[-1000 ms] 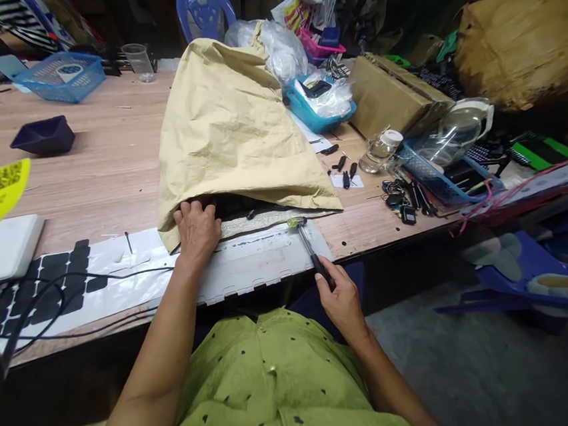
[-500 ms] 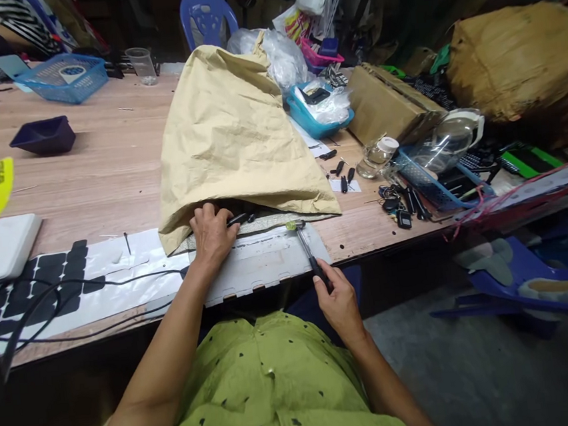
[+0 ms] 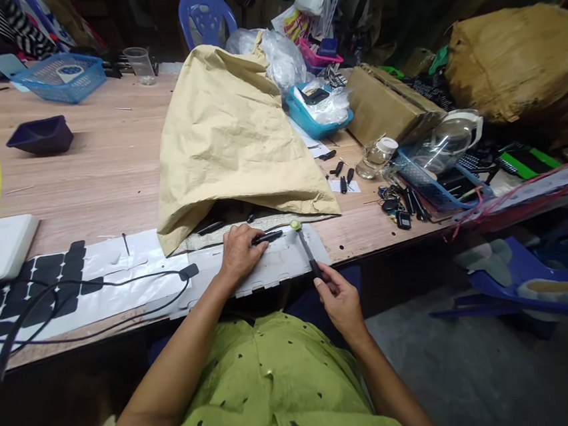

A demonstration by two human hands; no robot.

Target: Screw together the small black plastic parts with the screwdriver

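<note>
At the left end of the desk (image 3: 102, 150), a flat white box (image 3: 3, 247) lies near a white sheet (image 3: 134, 254) bearing black patches, with a black cable (image 3: 120, 282) looping over it. Farther back are a dark purple tray (image 3: 39, 137) and a blue mesh basket (image 3: 65, 86). Next comes a large beige bag (image 3: 236, 130), its open mouth facing the near edge, with black pieces just inside. The left hand (image 3: 240, 252) is in front of that mouth, fingers closed on a slim black piece (image 3: 270, 236) over a pale board (image 3: 281, 263). Just right of it is the hammer (image 3: 307, 247), head toward the far side; the right hand (image 3: 339, 295) grips its dark handle. I cannot tell whether the head touches the board. Farther right sit loose black parts (image 3: 343, 184) and a clear jar (image 3: 376, 158).
</note>
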